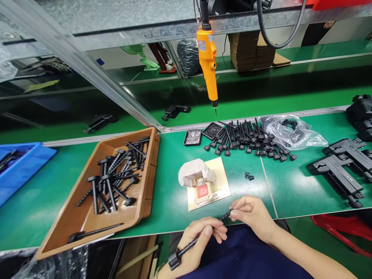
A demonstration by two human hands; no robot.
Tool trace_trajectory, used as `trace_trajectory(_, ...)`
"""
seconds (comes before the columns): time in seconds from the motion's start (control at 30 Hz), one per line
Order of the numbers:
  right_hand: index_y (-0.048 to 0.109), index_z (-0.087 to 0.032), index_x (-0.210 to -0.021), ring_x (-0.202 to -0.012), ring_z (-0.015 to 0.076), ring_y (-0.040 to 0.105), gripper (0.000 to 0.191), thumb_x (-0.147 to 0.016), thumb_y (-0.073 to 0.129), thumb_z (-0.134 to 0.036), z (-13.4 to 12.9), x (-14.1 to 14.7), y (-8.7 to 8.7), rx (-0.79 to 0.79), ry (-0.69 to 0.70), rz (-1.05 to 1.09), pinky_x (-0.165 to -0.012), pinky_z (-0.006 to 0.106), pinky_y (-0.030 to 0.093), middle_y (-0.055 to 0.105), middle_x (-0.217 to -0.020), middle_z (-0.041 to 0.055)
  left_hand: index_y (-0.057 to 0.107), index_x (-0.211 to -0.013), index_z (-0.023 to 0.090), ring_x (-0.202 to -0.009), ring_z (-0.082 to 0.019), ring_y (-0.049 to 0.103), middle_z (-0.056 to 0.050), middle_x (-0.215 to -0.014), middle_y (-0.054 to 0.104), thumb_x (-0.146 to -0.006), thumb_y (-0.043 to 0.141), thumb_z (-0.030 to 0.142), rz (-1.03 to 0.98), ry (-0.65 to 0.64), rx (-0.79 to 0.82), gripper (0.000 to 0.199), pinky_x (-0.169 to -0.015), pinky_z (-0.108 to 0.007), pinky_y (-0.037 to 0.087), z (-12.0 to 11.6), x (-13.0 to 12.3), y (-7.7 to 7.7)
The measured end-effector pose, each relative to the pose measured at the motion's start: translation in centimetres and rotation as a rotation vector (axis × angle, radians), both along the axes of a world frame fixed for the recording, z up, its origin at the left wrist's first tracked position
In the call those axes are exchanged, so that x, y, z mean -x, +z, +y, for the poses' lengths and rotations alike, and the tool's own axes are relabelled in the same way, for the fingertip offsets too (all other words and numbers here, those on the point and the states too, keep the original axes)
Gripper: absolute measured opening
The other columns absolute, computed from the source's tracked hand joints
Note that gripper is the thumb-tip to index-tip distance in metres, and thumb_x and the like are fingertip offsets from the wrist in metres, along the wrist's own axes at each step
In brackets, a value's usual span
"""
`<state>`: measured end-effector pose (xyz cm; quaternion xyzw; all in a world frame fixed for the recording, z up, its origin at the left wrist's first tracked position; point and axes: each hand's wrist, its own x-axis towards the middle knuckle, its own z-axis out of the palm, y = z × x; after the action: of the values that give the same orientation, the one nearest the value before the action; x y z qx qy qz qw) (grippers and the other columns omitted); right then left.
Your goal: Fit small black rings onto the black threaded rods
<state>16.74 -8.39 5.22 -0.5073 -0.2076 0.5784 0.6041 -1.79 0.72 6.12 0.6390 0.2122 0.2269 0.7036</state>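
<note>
Long black screw (188, 246) is resting in the left hand (200, 241), its tip pinched by the right hand (252, 217); the hands are close together, steadying it near the edge of the green surface (171, 193). Matching screws (110, 182) are lying in a brown tray (148, 193).

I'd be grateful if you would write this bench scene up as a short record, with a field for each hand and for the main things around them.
Left hand: grips the shaft of a black threaded screw, its head near the wrist
Right hand: fingers pinch the screw's far end
Tray: brown tray holding more black screws
Overhead: orange electric screwdriver, hanging
</note>
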Motion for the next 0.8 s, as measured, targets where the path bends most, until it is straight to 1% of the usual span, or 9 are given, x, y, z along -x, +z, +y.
trace_trajectory(0.1, 0.068, -0.015, -0.069, -0.065, 0.0143, 0.068, 0.037, -0.059, 0.089, -0.044, 0.19, 0.02, 0.24, -0.019, 0.023, 0.087, -0.064, 0.027, 0.057, 0.072, -0.086, 0.006, 0.072, -0.104, 0.018, -0.067, -0.02, 0.072, -0.01, -0.085, 0.077, -0.1, 0.048, 0.031, 0.015, -0.021, -0.041, 0.027, -0.062, -0.03, 0.06, 0.21, 0.17, 0.14)
trace_trajectory(0.2, 0.072, -0.014, -0.074, -0.07, 0.0166, 0.071, 0.036, -0.063, 0.086, -0.046, 0.2, -0.05, 0.36, -0.018, 0.038, 0.133, -0.067, 0.028, 0.058, 0.072, -0.088, 0.0077, 0.07, -0.107, 0.02, -0.069, -0.019, 0.072, -0.008, -0.086, 0.076, -0.101, 0.045, 0.029, 0.028, -0.027, -0.093, 0.028, -0.064, -0.029, 0.061, 0.3, 0.34, 0.12)
trace_trajectory(0.27, 0.073, -0.014, -0.075, -0.067, 0.0156, 0.07, 0.034, -0.063, 0.087, -0.043, 0.21, -0.06, 0.3, -0.008, 0.036, 0.146, -0.065, 0.027, 0.057, 0.073, -0.082, 0.0071, 0.069, -0.108, 0.021, -0.069, -0.019, 0.073, -0.008, -0.087, 0.076, -0.102, 0.043, 0.029, 0.028, -0.038, -0.111, 0.028, -0.063, -0.029, 0.061, 0.27, 0.33, 0.1)
trace_trajectory(0.37, 0.073, -0.014, -0.075, -0.057, 0.0116, 0.065, 0.032, -0.056, 0.092, -0.031, 0.24, 0.06, 0.06, 0.01, 0.015, 0.145, -0.059, 0.022, 0.054, 0.07, -0.069, 0.0025, 0.069, -0.108, 0.021, -0.069, -0.02, 0.073, -0.008, -0.087, 0.077, -0.102, 0.043, 0.029, 0.027, -0.063, -0.113, 0.028, -0.062, -0.03, 0.061, 0.24, 0.18, 0.17)
trace_trajectory(0.43, 0.075, -0.015, -0.078, -0.056, 0.0112, 0.063, 0.032, -0.054, 0.093, -0.028, 0.24, 0.22, -0.05, 0.011, 0.002, 0.137, -0.057, 0.022, 0.053, 0.069, -0.067, 0.0014, 0.069, -0.108, 0.02, -0.07, -0.021, 0.073, -0.009, -0.086, 0.077, -0.101, 0.043, 0.028, 0.036, -0.072, -0.12, 0.028, -0.063, -0.03, 0.061, 0.35, 0.11, 0.26)
trace_trajectory(0.5, 0.077, -0.015, -0.079, -0.058, 0.0119, 0.063, 0.03, -0.057, 0.091, -0.029, 0.23, 0.39, -0.08, -0.001, 0.0, 0.126, -0.058, 0.024, 0.054, 0.069, -0.068, 0.0016, 0.069, -0.107, 0.018, -0.069, -0.021, 0.073, -0.01, -0.085, 0.077, -0.101, 0.044, 0.028, 0.047, -0.075, -0.123, 0.028, -0.064, -0.031, 0.06, 0.52, 0.09, 0.34)
trace_trajectory(0.63, 0.079, -0.018, -0.078, -0.06, 0.012, 0.064, 0.026, -0.058, 0.09, -0.03, 0.26, 0.48, -0.09, -0.043, 0.018, 0.12, -0.059, 0.024, 0.054, 0.068, -0.075, 0.0018, 0.069, -0.106, 0.018, -0.069, -0.021, 0.072, -0.01, -0.085, 0.077, -0.101, 0.044, 0.03, 0.044, -0.086, -0.088, 0.028, -0.063, -0.03, 0.06, 0.67, 0.22, 0.27)
trace_trajectory(0.8, 0.078, -0.017, -0.076, -0.054, 0.0102, 0.061, 0.022, -0.061, 0.089, -0.03, 0.38, 0.63, -0.28, -0.091, 0.125, 0.178, -0.053, 0.022, 0.051, 0.065, -0.067, -0.0004, 0.066, -0.106, 0.021, -0.07, -0.02, 0.072, -0.008, -0.088, 0.076, -0.102, 0.041, 0.034, 0.026, -0.12, 0.021, 0.029, -0.06, -0.029, 0.058, 0.18, 0.49, -0.02)
